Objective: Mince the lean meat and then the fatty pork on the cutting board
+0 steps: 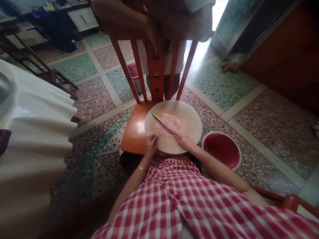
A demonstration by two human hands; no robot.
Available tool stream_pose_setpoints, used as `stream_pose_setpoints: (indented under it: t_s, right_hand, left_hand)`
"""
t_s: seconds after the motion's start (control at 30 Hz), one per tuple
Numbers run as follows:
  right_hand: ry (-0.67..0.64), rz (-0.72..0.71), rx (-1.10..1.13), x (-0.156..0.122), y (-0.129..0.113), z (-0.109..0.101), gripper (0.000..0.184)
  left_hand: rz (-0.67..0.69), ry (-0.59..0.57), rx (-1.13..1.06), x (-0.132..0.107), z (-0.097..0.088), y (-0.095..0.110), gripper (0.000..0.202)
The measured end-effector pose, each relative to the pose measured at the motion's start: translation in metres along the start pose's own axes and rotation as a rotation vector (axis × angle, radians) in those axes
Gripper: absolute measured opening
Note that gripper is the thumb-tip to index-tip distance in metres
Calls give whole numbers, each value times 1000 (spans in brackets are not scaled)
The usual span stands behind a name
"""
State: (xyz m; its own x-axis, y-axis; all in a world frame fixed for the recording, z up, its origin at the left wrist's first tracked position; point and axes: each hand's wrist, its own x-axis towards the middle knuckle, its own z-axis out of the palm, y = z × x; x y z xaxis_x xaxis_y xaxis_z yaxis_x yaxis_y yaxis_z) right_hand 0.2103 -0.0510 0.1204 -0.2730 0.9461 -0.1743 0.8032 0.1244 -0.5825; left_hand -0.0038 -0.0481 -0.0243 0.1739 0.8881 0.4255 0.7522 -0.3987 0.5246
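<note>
A round white cutting board (191,116) lies on the seat of a wooden chair (134,132) in front of me. Pale pink minced meat (171,120) is spread in a thin patch on its middle. My right hand (183,140) is closed round the handle of a knife (161,122), whose blade slants over the meat toward the far left. At the near left rim of the board, my left hand (151,144) has its fingers curled against the edge, closed on it. The undersides of those fingers are hidden.
Beyond the chair back a person (161,26) leans with folded arms. A red-lined bucket (221,149) stands right of the board, another bucket (133,71) behind the chair. A cloth-covered table (37,132) is at the left.
</note>
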Motion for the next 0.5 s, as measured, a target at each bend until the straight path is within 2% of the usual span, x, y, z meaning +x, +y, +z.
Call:
stream_pose_setpoints:
  t_s: [0.13, 0.3, 0.43, 0.5]
  right_hand:
    - [142, -95, 40, -1, -4, -5, 47]
    - [-5, 65, -137, 2, 11, 12, 45]
    - [49, -2, -117, -17, 22, 9, 44]
    - [35, -57, -58, -32, 23, 7, 43]
  left_hand:
    - [-5, 20, 4, 1, 1, 0, 23]
    - [5, 4, 3, 0, 1, -2, 24]
    - [19, 18, -16, -1, -1, -2, 25]
    - [20, 24, -42, -2, -2, -1, 26]
